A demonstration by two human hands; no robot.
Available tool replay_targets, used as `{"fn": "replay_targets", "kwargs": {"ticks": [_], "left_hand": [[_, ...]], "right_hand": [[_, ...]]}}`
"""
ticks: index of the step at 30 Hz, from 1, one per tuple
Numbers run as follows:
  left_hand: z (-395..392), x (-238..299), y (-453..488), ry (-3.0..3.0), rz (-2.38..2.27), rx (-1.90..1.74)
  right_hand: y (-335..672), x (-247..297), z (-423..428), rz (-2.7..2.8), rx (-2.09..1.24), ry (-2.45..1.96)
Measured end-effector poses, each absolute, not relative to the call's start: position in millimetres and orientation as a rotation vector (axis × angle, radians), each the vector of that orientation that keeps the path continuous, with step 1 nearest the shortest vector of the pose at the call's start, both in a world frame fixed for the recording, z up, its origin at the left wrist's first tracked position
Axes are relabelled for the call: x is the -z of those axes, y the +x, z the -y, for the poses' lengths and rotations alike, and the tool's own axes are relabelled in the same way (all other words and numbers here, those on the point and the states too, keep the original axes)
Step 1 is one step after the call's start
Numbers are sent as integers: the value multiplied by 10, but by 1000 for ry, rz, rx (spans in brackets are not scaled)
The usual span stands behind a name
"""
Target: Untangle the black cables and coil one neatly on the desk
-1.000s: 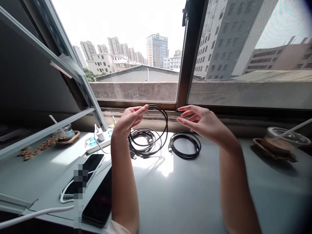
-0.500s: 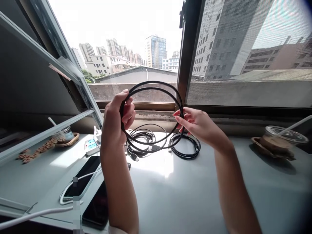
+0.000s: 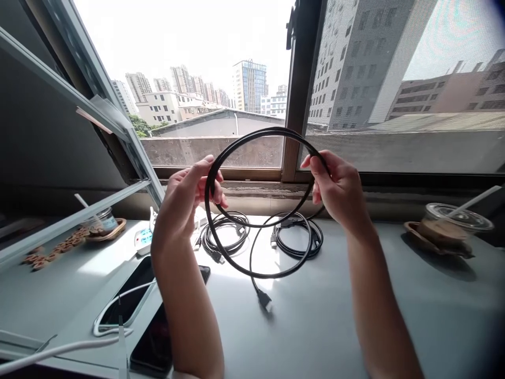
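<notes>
I hold a black cable [image 3: 256,134] up in a wide loop above the grey sill. My left hand [image 3: 185,202] is closed on the loop's left side, and my right hand [image 3: 335,187] is closed on its right side. A lower turn of the same cable hangs down, and its plug [image 3: 264,301] dangles just over the surface. Behind it lie two coiled black cables on the sill, one at the left [image 3: 223,237] and one at the right [image 3: 300,239].
Two dark phones [image 3: 158,337] and a white cord [image 3: 114,316] lie at the lower left. A white power strip [image 3: 142,239] sits by a small jar [image 3: 100,220] on a saucer. An iced drink with a straw [image 3: 453,223] stands at the far right. The window frame [image 3: 294,95] rises behind.
Both hands lifted the cable from the pile and spread it into a wider loop. My right hand went from open to gripping it, and a plug end dropped free below.
</notes>
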State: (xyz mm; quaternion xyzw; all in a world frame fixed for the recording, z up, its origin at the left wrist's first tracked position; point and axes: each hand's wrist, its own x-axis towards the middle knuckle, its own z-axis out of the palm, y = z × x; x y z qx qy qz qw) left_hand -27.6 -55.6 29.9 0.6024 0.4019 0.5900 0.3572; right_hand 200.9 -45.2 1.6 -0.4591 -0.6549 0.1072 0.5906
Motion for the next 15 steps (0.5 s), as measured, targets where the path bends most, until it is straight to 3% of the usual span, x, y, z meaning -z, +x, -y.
{"fn": "replay_targets", "kwargs": {"ticks": [6,15], "left_hand": [[457,-253,-133,1664,-1117,-1333],[-77,157,150,2043,-1106,-461]], "right_hand": [[2028,43,306,1404,-213,-890],[2107,177,43,1254,-133,-685]]}}
